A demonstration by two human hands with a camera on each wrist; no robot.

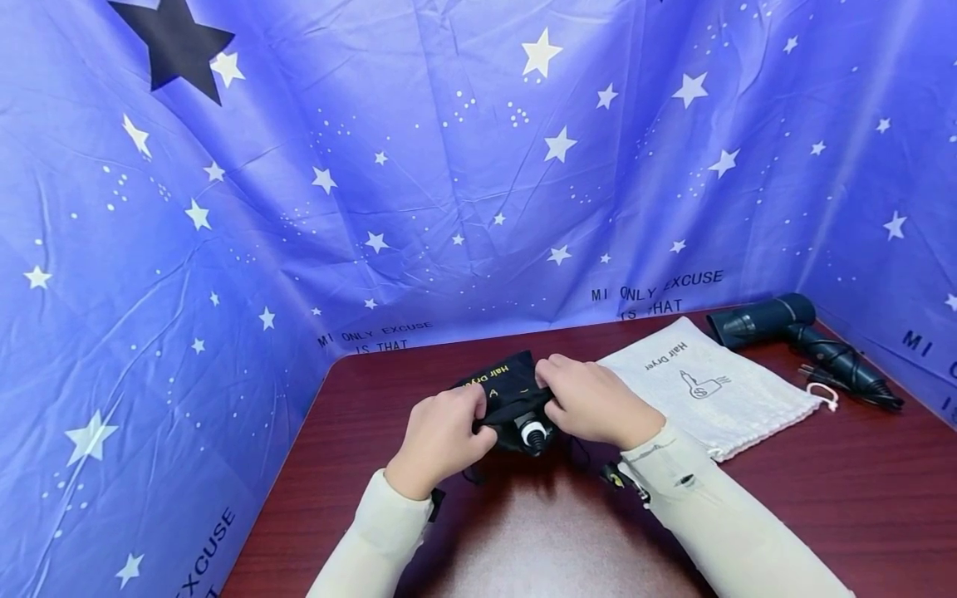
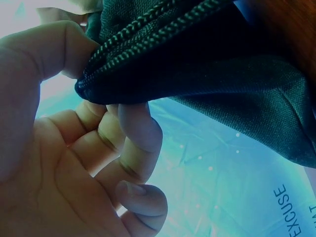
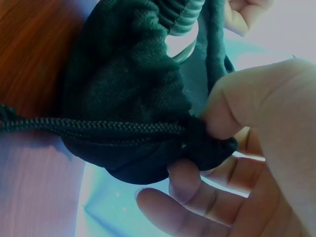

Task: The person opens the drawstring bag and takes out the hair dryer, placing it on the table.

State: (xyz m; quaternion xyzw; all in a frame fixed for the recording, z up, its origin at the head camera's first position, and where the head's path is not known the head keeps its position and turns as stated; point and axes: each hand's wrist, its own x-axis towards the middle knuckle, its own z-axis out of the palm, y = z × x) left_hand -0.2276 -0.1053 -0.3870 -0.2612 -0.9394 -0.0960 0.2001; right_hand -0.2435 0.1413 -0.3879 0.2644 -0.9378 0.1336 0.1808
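Observation:
A black drawstring bag (image 1: 511, 404) with yellow "Hair Dryer" lettering is between both hands, near the table's middle. Its left mouth edge is pinched between thumb and fingers of my left hand (image 1: 444, 428). My right hand (image 1: 601, 403) pinches the opposite edge, the cloth bunched at the fingertips. From the mouth sticks a black ribbed cord end (image 3: 181, 17) with a white ring (image 3: 180, 45) below it; the rest of that object is hidden inside. Braided drawstrings (image 2: 148, 39) run along the mouth in the left wrist view.
A white drawstring bag (image 1: 706, 394) printed "Hair Dryer" lies flat to the right of the black one. Beyond it, a black hair dryer (image 1: 763, 322) with its cord and plug rests near the table's far right corner. A starry blue cloth (image 1: 463, 166) hangs behind the dark red table (image 1: 336, 465).

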